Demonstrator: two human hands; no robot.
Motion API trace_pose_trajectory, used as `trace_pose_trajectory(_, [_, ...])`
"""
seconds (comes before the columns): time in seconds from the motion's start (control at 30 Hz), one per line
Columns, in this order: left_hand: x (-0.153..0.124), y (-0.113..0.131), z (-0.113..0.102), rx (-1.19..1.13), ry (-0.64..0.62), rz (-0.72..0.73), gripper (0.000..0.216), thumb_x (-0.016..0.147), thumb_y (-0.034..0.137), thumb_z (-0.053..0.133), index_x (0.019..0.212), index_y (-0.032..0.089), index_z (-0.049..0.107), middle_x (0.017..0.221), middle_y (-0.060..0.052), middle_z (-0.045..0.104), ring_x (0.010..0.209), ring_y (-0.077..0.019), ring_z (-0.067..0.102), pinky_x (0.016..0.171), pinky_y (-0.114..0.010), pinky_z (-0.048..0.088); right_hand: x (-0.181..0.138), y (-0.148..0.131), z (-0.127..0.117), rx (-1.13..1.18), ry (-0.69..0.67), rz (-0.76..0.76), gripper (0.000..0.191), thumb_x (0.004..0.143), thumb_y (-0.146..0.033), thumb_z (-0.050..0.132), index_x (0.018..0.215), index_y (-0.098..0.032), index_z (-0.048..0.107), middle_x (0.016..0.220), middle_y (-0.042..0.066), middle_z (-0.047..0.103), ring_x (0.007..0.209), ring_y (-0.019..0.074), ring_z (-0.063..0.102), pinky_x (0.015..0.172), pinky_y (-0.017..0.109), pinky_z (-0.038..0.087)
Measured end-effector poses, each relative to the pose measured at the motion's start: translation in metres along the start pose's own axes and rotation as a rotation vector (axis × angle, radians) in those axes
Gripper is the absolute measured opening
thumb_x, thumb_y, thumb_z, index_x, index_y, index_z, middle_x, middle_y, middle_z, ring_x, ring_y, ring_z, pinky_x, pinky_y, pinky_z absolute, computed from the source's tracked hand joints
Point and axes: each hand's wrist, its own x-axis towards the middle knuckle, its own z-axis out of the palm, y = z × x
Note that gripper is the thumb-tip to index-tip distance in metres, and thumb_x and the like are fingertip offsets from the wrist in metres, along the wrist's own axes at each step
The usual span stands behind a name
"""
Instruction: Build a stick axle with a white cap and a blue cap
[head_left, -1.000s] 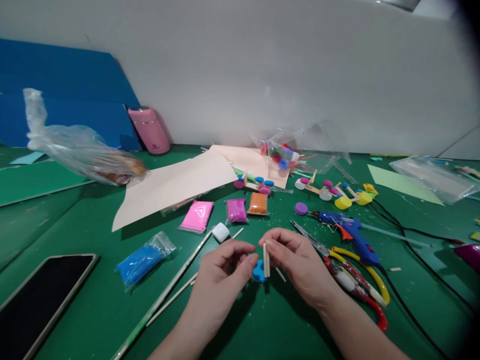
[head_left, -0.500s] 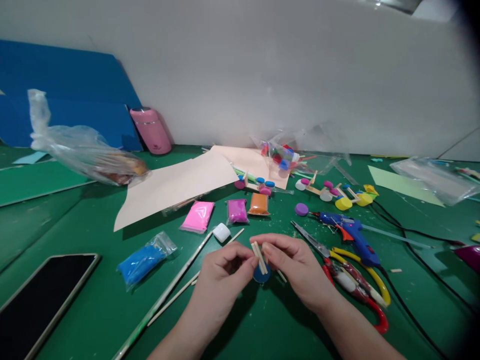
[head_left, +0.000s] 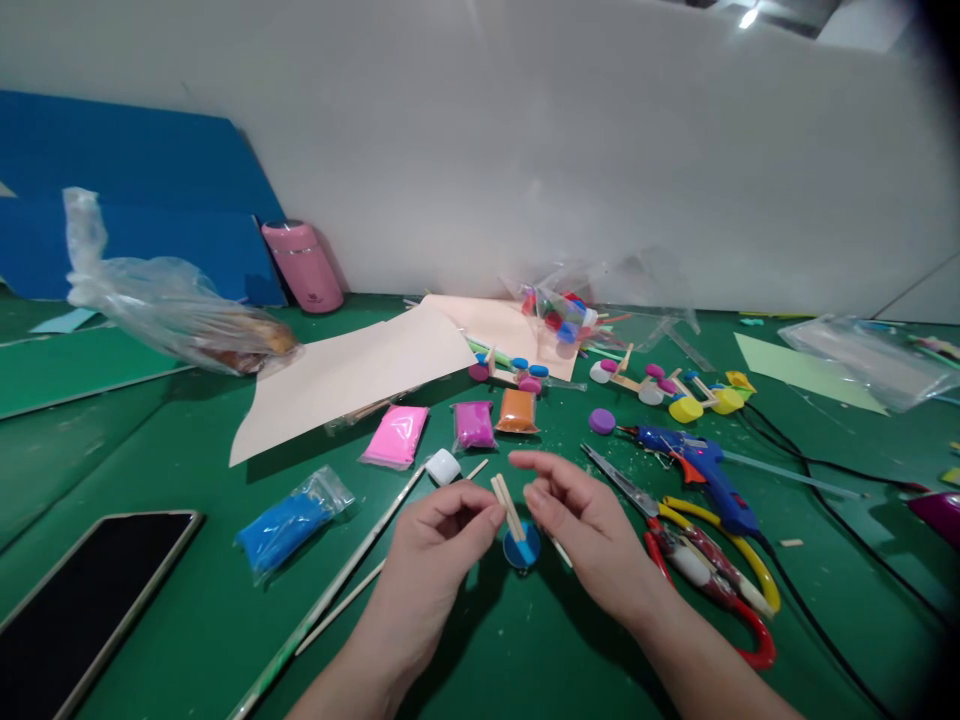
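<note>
Between thumb and forefinger, my left hand (head_left: 444,548) pinches a pair of short wooden sticks (head_left: 508,508) that lean together. Their lower ends meet a round blue cap (head_left: 520,550) below; I cannot tell whether they are fixed to it. Beside them on the right, my right hand (head_left: 589,520) is open, forefinger stretched out and thumb apart from it, near the sticks but not gripping them. Another thin stick (head_left: 561,552) shows at the edge of my right hand, mostly hidden by it.
Scissors (head_left: 637,495), yellow-handled pliers (head_left: 739,540) and a blue glue gun (head_left: 697,460) with its cable lie right. Clay packets (head_left: 396,436), a white cap (head_left: 442,466) and long sticks (head_left: 337,600) are left, with a phone (head_left: 97,600). Small wheeled models (head_left: 652,383) stand behind.
My right forefinger and thumb have spread away from the sticks. The sticks have shifted slightly left in my left hand, and more of the blue cap shows.
</note>
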Motion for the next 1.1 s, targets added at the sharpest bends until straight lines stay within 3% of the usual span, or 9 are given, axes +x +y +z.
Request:
trace_pose_trajectory(0.07, [0.001, 0.0, 0.0, -0.038, 0.02, -0.023, 0.011, 0.071, 0.024, 0.062, 0.064, 0.015, 0.061, 0.057, 0.002, 0.049, 0.053, -0.0086, 0.036, 0.049, -0.02, 0.028, 0.002, 0.003, -0.001, 0.071, 0.112, 0.02, 0.023, 0.082, -0.026, 0.052, 0.104, -0.02, 0.05, 0.064, -0.004, 0.053, 0.056, 0.0085, 0.049, 0.049, 0.018, 0.038])
trace_pose_trajectory(0.17, [0.002, 0.0, 0.0, -0.078, 0.037, -0.042, 0.01, 0.07, 0.024, 0.062, 0.064, 0.016, 0.062, 0.056, 0.003, 0.049, 0.052, -0.0075, 0.036, 0.049, -0.019, 0.028, 0.004, 0.005, -0.003, 0.088, 0.24, 0.015, 0.014, 0.079, -0.029, 0.057, 0.085, -0.018, 0.051, 0.063, -0.003, 0.056, 0.051, 0.0069, 0.046, 0.045, 0.016, 0.035])
trace_pose_trajectory(0.37, [0.004, 0.001, -0.003, -0.16, 0.048, -0.064, 0.012, 0.069, 0.025, 0.064, 0.063, 0.016, 0.061, 0.049, 0.006, 0.043, 0.05, -0.0061, 0.035, 0.049, -0.017, 0.027, 0.006, 0.003, -0.01, 0.093, 0.382, -0.002, 0.026, 0.078, -0.037, 0.057, 0.064, -0.017, 0.048, 0.049, -0.005, 0.053, 0.038, 0.0048, 0.04, 0.037, 0.015, 0.03])
trace_pose_trajectory(0.67, [0.007, 0.001, -0.005, -0.276, 0.045, -0.089, 0.013, 0.069, 0.025, 0.065, 0.062, 0.015, 0.059, 0.046, 0.007, 0.039, 0.048, -0.0052, 0.033, 0.049, -0.016, 0.026, 0.006, 0.002, -0.029, 0.061, 0.516, -0.194, 0.046, 0.089, -0.041, 0.035, 0.05, -0.018, 0.041, 0.047, -0.004, 0.041, 0.043, 0.0076, 0.034, 0.042, 0.021, 0.029])
trace_pose_trajectory(0.77, [0.008, 0.001, -0.005, -0.282, 0.047, -0.091, 0.014, 0.069, 0.025, 0.065, 0.061, 0.016, 0.058, 0.045, 0.008, 0.038, 0.048, -0.0054, 0.032, 0.049, -0.016, 0.027, 0.004, -0.002, -0.031, -0.087, 0.471, -0.177, 0.038, 0.086, -0.038, 0.043, 0.054, -0.017, 0.047, 0.054, -0.003, 0.046, 0.047, 0.0079, 0.038, 0.043, 0.02, 0.031])
trace_pose_trajectory(0.83, [0.007, 0.001, -0.004, -0.258, 0.049, -0.077, 0.014, 0.069, 0.024, 0.065, 0.061, 0.016, 0.058, 0.046, 0.007, 0.039, 0.048, -0.0059, 0.033, 0.049, -0.016, 0.027, 0.001, -0.004, -0.025, -0.188, 0.356, -0.128, 0.018, 0.08, -0.033, 0.053, 0.071, -0.018, 0.056, 0.064, -0.002, 0.052, 0.052, 0.0087, 0.043, 0.046, 0.02, 0.035])
trace_pose_trajectory(0.9, [0.006, 0.002, -0.003, -0.209, 0.055, -0.053, 0.013, 0.069, 0.024, 0.065, 0.061, 0.016, 0.059, 0.047, 0.006, 0.041, 0.049, -0.0067, 0.034, 0.049, -0.017, 0.028, -0.002, -0.004, -0.016, -0.247, 0.225, -0.096, 0.016, 0.076, -0.027, 0.059, 0.09, -0.02, 0.057, 0.074, 0.0, 0.056, 0.057, 0.0102, 0.048, 0.049, 0.02, 0.039])
trace_pose_trajectory(1.0, [0.003, 0.004, 0.0, -0.099, 0.073, -0.014, 0.009, 0.067, 0.021, 0.065, 0.061, 0.016, 0.06, 0.053, 0.004, 0.048, 0.051, -0.0078, 0.037, 0.048, -0.018, 0.029, -0.005, -0.004, -0.001, -0.363, 0.121, -0.113, 0.016, 0.073, -0.025, 0.061, 0.088, -0.02, 0.06, 0.079, 0.001, 0.059, 0.062, 0.0118, 0.05, 0.053, 0.022, 0.041])
trace_pose_trajectory(1.1, [-0.001, 0.008, 0.004, -0.012, 0.086, 0.037, 0.008, 0.064, 0.019, 0.065, 0.058, 0.015, 0.061, 0.055, 0.002, 0.051, 0.052, -0.009, 0.04, 0.049, -0.019, 0.03, -0.005, -0.004, 0.007, -0.411, 0.105, -0.141, 0.012, 0.074, -0.027, 0.061, 0.081, -0.019, 0.061, 0.076, 0.002, 0.058, 0.06, 0.0118, 0.049, 0.054, 0.023, 0.041])
